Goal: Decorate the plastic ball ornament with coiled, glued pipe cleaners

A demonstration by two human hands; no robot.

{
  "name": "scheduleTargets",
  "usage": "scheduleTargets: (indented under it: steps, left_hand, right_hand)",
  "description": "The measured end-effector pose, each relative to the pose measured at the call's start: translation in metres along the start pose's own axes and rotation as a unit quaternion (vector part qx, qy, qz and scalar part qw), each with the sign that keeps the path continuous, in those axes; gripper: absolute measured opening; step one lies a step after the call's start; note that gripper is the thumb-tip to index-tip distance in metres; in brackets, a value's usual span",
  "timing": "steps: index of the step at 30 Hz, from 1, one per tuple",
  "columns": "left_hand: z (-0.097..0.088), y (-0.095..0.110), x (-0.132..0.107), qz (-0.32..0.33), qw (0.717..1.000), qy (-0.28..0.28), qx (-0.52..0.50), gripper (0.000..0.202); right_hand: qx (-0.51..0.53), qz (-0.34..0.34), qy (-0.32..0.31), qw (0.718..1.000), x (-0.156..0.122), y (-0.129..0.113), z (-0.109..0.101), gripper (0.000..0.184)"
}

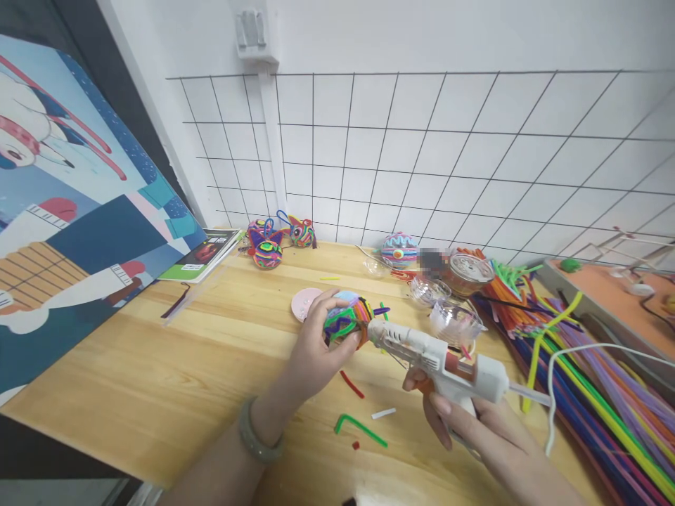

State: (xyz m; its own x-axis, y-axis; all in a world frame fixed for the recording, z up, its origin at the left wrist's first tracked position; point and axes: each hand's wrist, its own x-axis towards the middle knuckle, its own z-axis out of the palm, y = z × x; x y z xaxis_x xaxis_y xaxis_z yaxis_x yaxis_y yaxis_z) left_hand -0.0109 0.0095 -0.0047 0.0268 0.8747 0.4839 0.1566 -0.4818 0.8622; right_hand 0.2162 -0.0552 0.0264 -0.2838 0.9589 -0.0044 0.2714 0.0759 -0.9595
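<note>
My left hand [316,351] is closed round a colourful pipe-cleaner ball [342,322], wound in green, purple, orange and yellow strips. In my right hand [469,422] is a white hot glue gun [422,351], gripped by its handle with fingers near the orange trigger. The gun's nozzle points left and meets or nearly meets the ball's right side; I cannot tell whether they touch. A glue stick [530,395] sticks out of the gun's back. Behind the ball lies a pink round disc [304,303], partly covered by my fingers.
Cut pipe-cleaner pieces, among them a bent green one [363,429], lie in front. Finished-looking ornaments [267,251] stand at the back left. Clear plastic shells [456,320] and a bundle of pipe cleaners [595,393] are at right. A white cord [551,379] loops beside the gun.
</note>
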Motion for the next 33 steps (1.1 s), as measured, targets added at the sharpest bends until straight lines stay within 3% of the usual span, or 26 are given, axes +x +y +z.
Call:
scheduleTargets:
  steps: [10,24,33]
  left_hand:
    - [-0.0007,0.0008,0.0008,0.038,0.998,-0.001,0.045,0.039]
    - [-0.0005,-0.0023,-0.0005,0.048,0.998,0.006,0.038,0.04]
    - [0.0011,-0.0017,0.0007,0.039,0.999,0.008,0.033,0.039]
  right_hand:
    - [-0.028,0.016,0.0,0.999,-0.001,0.0003,-0.0009,0.028]
    - [-0.043,0.018,0.033,0.998,-0.0033,-0.0066,0.0049,0.037]
    - [-0.063,0.004,0.023,0.998,-0.0027,-0.0081,0.0046,0.035]
